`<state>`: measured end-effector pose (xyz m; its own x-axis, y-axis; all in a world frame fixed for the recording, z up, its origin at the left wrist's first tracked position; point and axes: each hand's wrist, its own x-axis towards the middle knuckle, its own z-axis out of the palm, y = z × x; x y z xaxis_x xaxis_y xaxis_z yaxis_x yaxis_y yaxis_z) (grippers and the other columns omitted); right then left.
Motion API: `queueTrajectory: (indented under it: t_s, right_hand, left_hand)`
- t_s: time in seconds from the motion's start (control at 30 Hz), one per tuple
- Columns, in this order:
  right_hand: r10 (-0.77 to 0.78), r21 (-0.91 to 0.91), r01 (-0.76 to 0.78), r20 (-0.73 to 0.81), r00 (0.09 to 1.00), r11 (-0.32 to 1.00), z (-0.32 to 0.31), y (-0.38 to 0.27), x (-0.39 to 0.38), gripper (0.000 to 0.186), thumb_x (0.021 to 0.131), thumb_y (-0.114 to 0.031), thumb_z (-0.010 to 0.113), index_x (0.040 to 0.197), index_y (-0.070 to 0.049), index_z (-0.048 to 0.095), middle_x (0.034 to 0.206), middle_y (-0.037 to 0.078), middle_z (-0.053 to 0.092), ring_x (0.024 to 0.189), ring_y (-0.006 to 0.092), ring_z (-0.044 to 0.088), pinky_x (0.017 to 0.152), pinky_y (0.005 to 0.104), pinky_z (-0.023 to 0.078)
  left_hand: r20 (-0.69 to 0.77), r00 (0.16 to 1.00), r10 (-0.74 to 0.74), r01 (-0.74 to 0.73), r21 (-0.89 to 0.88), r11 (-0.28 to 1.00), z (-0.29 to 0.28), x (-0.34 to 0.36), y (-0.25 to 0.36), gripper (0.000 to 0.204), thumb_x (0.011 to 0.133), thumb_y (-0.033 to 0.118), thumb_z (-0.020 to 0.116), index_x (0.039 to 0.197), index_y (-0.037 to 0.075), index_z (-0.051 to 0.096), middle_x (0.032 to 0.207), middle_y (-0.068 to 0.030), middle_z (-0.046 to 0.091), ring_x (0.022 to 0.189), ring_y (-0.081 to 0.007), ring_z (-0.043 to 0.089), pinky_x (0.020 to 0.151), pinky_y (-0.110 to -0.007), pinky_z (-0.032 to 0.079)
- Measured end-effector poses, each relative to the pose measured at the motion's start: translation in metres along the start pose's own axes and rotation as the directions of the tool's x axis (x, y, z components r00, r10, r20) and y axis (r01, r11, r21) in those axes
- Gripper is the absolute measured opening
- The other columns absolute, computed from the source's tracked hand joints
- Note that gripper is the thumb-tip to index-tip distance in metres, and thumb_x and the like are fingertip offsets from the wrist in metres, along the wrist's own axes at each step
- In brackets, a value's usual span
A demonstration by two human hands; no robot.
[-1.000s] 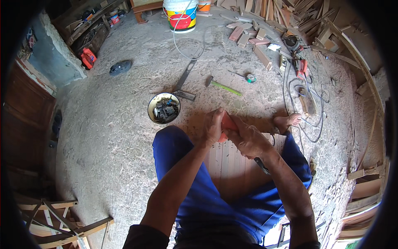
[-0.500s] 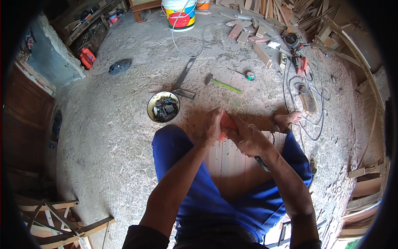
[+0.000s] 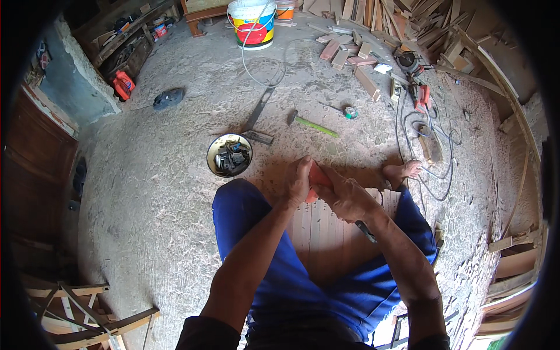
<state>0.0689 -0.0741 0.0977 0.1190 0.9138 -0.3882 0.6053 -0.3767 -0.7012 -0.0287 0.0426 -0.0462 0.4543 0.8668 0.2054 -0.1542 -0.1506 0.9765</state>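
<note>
My left hand is closed around a flat red-orange piece, its thumb lying along the upper side. What kind of thing the piece is, I cannot make out. Against its right side presses my right hand, also closed. From the right hand's heel juts the dark handle of a hand tool; its working end is hidden by the fingers. Below both hands, between my legs, lies a panel of pale wooden strips with small dark specks near its far edge.
Beyond my left knee stands a bowl of dark metal parts, with a carpenter's square behind it. A green-handled hammer, a tape measure, wood offcuts, a red corded power tool and a bucket lie farther out.
Both hands stay closed on the same things and have barely moved. The view has tilted slightly, so the floor things sit a little lower.
</note>
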Motion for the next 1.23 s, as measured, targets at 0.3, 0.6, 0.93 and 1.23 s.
queueTrajectory:
  t_s: [0.3,0.6,0.93,1.23]
  right_hand:
    - [0.040,-0.089,-0.039,0.017,0.999,0.995,-0.012,-0.022,-0.005,0.063,0.103,-0.037,0.052,0.153,-0.008,0.028,0.077,0.020,0.069,0.055,0.0321,0.066,0.055,0.0432,0.054]
    - [0.006,-0.163,-0.011,-0.033,0.999,0.987,-0.040,-0.048,-0.016,0.058,0.102,-0.038,0.053,0.150,-0.009,0.035,0.088,0.024,0.070,0.067,0.0352,0.070,0.075,0.0491,0.053]
    - [-0.052,-0.164,0.048,-0.018,0.999,0.985,-0.038,-0.034,-0.006,0.061,0.103,-0.038,0.052,0.152,-0.008,0.030,0.098,0.025,0.071,0.089,0.0409,0.070,0.085,0.0510,0.052]
    - [-0.175,-0.125,0.172,-0.013,0.985,0.977,-0.039,-0.019,0.004,0.063,0.103,-0.044,0.051,0.152,-0.009,0.029,0.109,0.026,0.069,0.104,0.0449,0.067,0.094,0.0517,0.050]
  left_hand:
    - [-0.010,0.999,-0.045,0.044,-0.084,0.995,-0.002,0.004,0.021,0.047,0.101,0.035,0.045,0.072,0.000,0.058,0.062,-0.0049,0.053,0.062,-0.0142,0.047,0.059,-0.036,0.040]
    - [0.039,0.997,-0.066,0.072,-0.209,0.975,0.000,0.024,0.074,0.048,0.102,0.035,0.048,0.070,0.001,0.055,0.062,-0.0015,0.050,0.062,-0.0116,0.042,0.060,-0.033,0.037]
    - [0.039,0.993,-0.110,0.114,-0.120,0.986,-0.002,0.021,0.069,0.048,0.103,0.037,0.049,0.070,0.002,0.056,0.063,-0.0014,0.052,0.062,-0.0113,0.044,0.060,-0.033,0.038]
    - [0.054,0.996,-0.074,0.084,-0.203,0.976,-0.003,0.026,0.053,0.047,0.104,0.035,0.048,0.072,0.002,0.058,0.064,-0.0018,0.055,0.063,-0.0107,0.046,0.060,-0.032,0.039]
